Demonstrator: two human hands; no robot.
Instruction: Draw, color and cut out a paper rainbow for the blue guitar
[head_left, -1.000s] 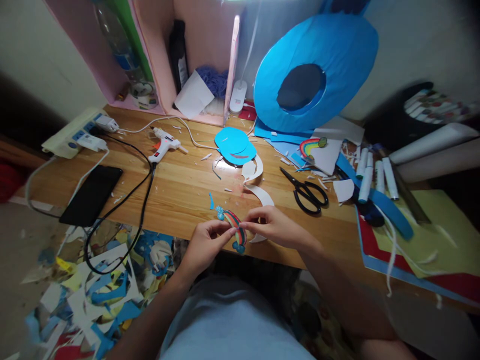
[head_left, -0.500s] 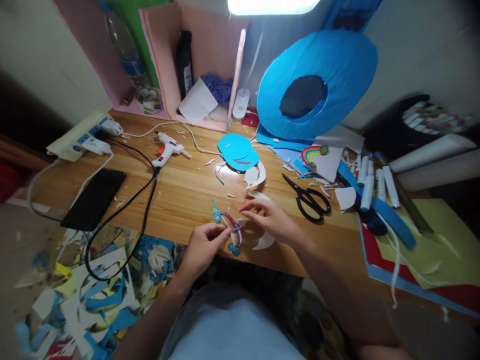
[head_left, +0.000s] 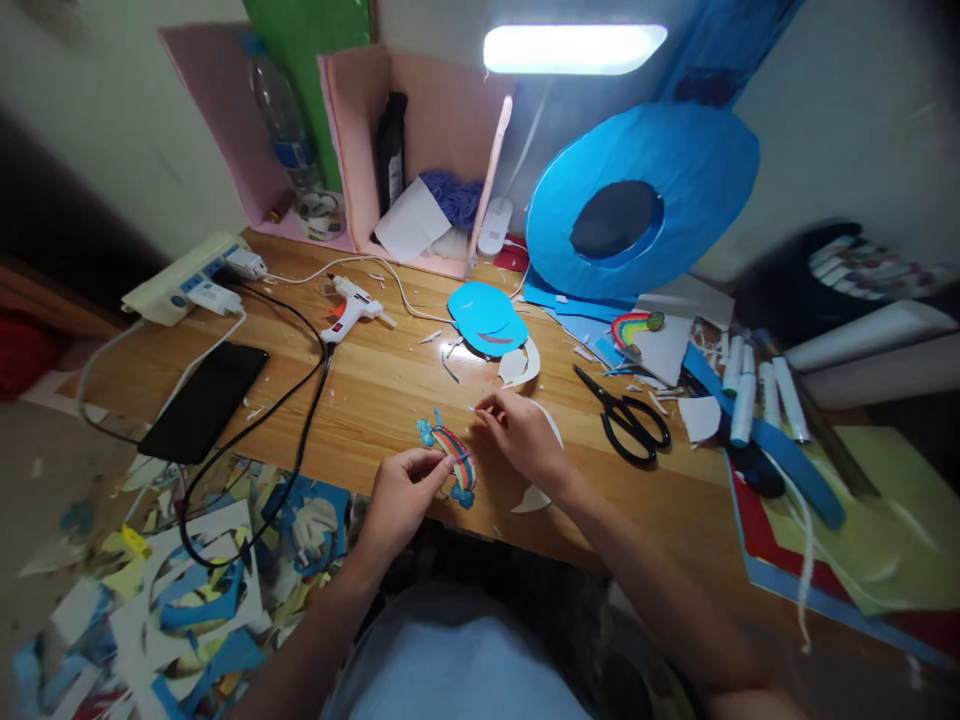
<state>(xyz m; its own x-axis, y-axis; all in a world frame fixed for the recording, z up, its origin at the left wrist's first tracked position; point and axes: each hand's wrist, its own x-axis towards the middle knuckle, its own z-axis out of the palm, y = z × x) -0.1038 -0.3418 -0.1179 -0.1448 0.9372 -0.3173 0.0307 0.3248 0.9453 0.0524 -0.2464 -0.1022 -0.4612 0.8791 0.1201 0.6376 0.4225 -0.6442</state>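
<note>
My left hand pinches a small rainbow cutout between thumb and fingers. The cutout has coloured stripes and a blue cloud at each end. To its right, my right hand has its thumb and fingers pinched together, apart from the rainbow. A tiny white bit shows at those fingertips, too small to name. Beneath and beside this hand lie curved white paper pieces, partly covered by it. Beyond the hands, blue paper ovals overlap on the wooden table.
Black scissors lie right of my right hand. A glue gun with a black cord, a phone and a power strip are at left. Markers, a second rainbow and a large blue ring stand or lie right.
My right hand has drawn away from the rainbow, its fingers now more curled with a tiny white bit at the tips. My left hand keeps its hold. The camera view has tilted up slightly.
</note>
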